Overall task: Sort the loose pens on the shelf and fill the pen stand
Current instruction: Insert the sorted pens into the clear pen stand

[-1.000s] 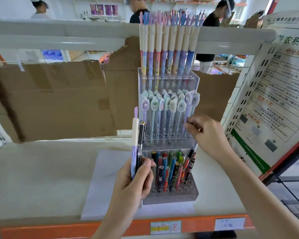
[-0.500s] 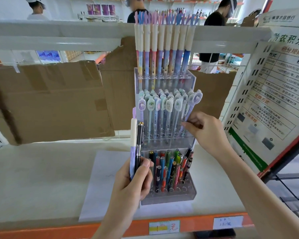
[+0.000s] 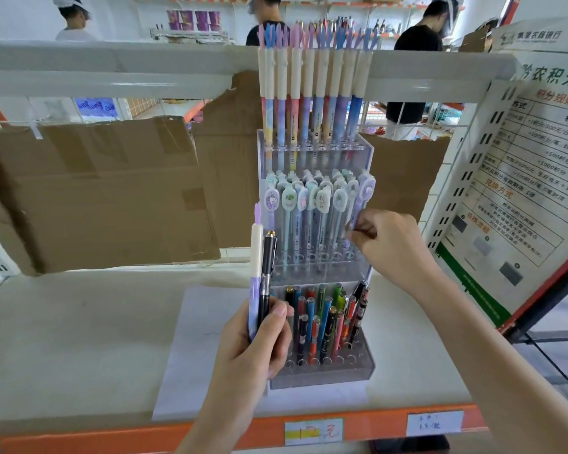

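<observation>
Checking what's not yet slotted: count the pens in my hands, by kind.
Cream-capped pastel pen, in left hand: 1
Black pen, in left hand: 1
Lilac badge-topped pen, pinched by right hand at the stand's middle tier: 1
Total: 3

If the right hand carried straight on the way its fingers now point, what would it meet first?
Probably the middle row of charm-topped pens in the pen stand. The right hand points left, pinching a purple pen at that row's right end; depth is hard to judge.

Pen stand point(image 3: 364, 371) on paper sheet point(image 3: 194, 348) on shelf point(image 3: 63, 339); cardboard point(image 3: 95, 191) behind-left, poster point(image 3: 522, 191) right.
</observation>
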Tool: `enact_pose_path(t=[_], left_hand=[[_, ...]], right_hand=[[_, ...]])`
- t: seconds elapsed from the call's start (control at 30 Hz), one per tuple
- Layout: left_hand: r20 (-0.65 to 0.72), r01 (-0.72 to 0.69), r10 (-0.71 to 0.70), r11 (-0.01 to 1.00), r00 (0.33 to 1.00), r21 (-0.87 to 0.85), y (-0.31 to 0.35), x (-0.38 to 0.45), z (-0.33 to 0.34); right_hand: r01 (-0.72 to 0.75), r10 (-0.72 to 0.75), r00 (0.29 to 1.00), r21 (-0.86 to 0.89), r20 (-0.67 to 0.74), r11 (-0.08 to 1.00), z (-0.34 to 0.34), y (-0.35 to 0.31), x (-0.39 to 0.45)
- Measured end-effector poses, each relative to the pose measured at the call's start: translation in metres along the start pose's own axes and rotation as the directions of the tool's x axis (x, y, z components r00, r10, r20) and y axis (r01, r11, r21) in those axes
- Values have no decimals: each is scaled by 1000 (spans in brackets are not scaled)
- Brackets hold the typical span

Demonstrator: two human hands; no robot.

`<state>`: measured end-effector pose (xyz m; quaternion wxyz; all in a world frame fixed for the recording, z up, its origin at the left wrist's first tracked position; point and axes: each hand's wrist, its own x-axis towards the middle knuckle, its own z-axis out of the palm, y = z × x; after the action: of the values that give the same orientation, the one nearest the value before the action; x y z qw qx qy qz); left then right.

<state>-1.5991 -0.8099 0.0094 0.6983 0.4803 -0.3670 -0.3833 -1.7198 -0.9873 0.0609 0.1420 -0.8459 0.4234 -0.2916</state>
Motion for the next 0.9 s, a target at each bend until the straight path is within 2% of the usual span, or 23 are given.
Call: enact_pose_path(t=[0.2, 0.37, 0.57, 0.67, 0.77, 0.9], left_hand=[[14, 7, -7, 1000, 1000, -16, 1, -1, -1], [30, 13, -12, 1000, 999, -24, 2, -1, 1], [24, 15, -15, 1000, 1000, -21, 0, -1, -1], [38, 49, -48, 998, 998, -30, -1, -1, -2], [51, 87, -83, 994, 995, -70, -2, -1, -1], [59, 161, -153, 974, 986, -162, -5, 2, 2]], right_hand=[[-25, 25, 1000, 8, 7, 1000, -1, -3, -3], [-45, 48, 996, -35, 73, 998, 6, 0, -1], [-67, 67, 997, -15, 34, 998, 1, 4, -8], [-60, 59, 997, -15, -42, 998, -4, 3, -18], [-26, 33, 996, 92, -79, 995, -7, -11, -38], [-14, -21, 994, 319, 104, 948, -4, -40, -67]])
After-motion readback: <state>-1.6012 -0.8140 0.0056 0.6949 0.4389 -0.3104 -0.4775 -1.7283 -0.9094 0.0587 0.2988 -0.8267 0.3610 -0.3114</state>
